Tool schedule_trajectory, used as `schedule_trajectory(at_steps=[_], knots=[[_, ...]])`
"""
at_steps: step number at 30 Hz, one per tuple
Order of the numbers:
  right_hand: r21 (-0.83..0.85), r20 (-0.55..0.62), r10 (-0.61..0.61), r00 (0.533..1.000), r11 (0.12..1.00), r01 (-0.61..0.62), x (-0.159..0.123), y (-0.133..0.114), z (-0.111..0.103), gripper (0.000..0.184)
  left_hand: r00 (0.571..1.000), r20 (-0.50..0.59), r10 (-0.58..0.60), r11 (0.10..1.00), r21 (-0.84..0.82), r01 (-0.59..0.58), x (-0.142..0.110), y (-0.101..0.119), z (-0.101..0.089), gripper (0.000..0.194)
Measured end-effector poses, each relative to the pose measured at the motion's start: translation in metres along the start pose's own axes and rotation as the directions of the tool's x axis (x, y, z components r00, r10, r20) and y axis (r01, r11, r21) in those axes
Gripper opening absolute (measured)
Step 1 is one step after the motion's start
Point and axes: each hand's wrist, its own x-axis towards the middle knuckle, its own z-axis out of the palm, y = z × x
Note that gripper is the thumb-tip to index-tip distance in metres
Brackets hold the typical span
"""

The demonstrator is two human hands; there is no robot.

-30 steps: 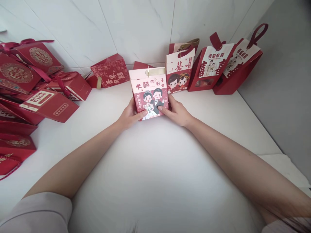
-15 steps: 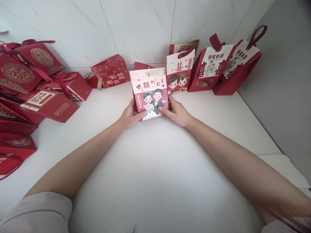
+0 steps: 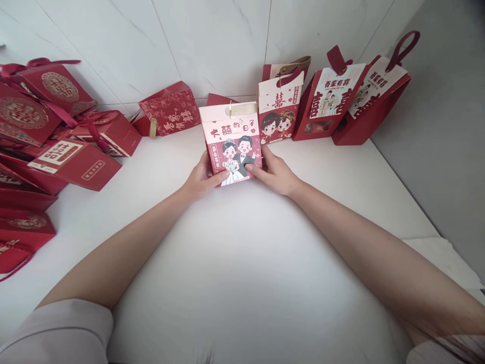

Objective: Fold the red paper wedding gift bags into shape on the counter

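Between both hands is a pink and red gift box point(image 3: 233, 144) with a cartoon bride and groom on its front and a pale gold strap at its top. My left hand point(image 3: 202, 179) grips its lower left side, thumb on the front. On the lower right side my right hand point(image 3: 276, 174) holds it the same way. The remaining fingers are partly hidden behind the box, which stands nearly upright, leaning slightly back. Just behind it to the right is a similar pink gift box point(image 3: 278, 103) with two cartoon faces.
Two tall red boxes with ribbon loops point(image 3: 337, 103) stand at the back right. A red box with gold strap point(image 3: 170, 111) lies near the tiled wall point(image 3: 212, 45). Several red boxes point(image 3: 78, 164) are piled on the left. A white sheet point(image 3: 439, 258) lies at the right edge.
The view has shifted slightly. Both hands keep the same hold on the gift box, which appears almost unmoved on the table.
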Motion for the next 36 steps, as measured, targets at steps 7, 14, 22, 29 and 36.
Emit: schedule_trajectory(at_steps=[7,14,22,29,36], knots=[[-0.007,-0.006,-0.012,1.0,1.0,0.011,0.0,0.0,0.0,0.075,0.999,0.019,0.046,0.999,-0.012,-0.046,0.002,0.003,0.002,0.083],[0.002,0.005,-0.001,1.0,1.0,0.001,0.001,-0.001,-0.002,0.078,0.999,0.013,0.046,0.999,-0.006,-0.046,0.002,0.003,0.002,0.082],[0.013,0.007,-0.01,1.0,1.0,0.01,0.001,-0.001,-0.002,0.086,0.999,0.033,0.032,0.999,0.017,-0.033,0.003,0.01,0.002,0.081],[0.004,0.006,-0.009,1.0,1.0,0.009,0.002,-0.001,-0.003,0.088,0.999,0.027,0.031,0.999,0.029,-0.032,0.003,0.01,0.002,0.077],[-0.01,-0.003,-0.027,1.0,1.0,0.027,0.002,-0.001,-0.003,0.092,0.998,0.028,0.058,0.998,0.022,-0.059,0.004,0.014,0.004,0.076]])
